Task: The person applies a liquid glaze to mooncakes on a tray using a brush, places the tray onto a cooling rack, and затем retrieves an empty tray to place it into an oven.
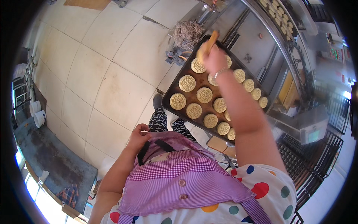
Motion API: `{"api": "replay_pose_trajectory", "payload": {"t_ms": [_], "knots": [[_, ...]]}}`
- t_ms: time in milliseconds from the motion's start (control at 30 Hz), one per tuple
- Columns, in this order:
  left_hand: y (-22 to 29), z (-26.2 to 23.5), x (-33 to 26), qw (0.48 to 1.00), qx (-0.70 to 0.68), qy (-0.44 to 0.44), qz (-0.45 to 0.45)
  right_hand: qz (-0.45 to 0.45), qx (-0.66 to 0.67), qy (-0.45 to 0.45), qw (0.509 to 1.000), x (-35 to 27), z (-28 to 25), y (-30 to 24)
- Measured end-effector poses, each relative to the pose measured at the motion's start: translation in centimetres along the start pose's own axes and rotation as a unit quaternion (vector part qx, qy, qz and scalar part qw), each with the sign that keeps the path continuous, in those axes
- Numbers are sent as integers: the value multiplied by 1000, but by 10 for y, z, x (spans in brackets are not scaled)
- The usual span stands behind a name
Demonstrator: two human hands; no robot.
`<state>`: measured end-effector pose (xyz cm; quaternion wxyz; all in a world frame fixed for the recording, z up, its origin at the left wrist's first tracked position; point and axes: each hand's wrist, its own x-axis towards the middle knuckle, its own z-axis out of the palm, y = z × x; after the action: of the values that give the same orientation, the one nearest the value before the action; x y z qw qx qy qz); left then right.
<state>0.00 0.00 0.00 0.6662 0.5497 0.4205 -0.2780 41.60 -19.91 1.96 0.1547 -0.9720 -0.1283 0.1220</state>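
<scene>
While right hand (213, 58) grips a brush (209, 42), fingers closed round its handle, over the far end of the baking tray (172, 87), round stamped pastries (187, 83) fill it in rows. Which ones are already brushed: can't tell. Forearm hides several. Left hand (138, 136) rests at apron (179, 175), loosely curled, holding nothing.

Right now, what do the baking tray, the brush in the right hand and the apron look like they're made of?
The baking tray looks like dark metal with a dull, oily brown finish and a thin raised rim. The brush in the right hand seems wooden: its handle is pale tan and matte, though blurred. The apron is woven cloth, purple-and-white gingham, with soft folds and two sewn buttons.
</scene>
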Motion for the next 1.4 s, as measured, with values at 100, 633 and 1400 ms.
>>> {"api": "replay_pose_trajectory", "payload": {"t_ms": [100, 633, 1400], "knots": [[8, -2, 2, 1000, -9, -3, 3, -14, -17, 65, 998, 21, -12, 13], [21, 34, 13, 997, 62, -47, 22, 108, 131, 74, 983, -102, -3, 120], [-12, 150, -3, 974, 206, -90, -14, 97, 374, 40, 922, -402, 21, 277]]}}
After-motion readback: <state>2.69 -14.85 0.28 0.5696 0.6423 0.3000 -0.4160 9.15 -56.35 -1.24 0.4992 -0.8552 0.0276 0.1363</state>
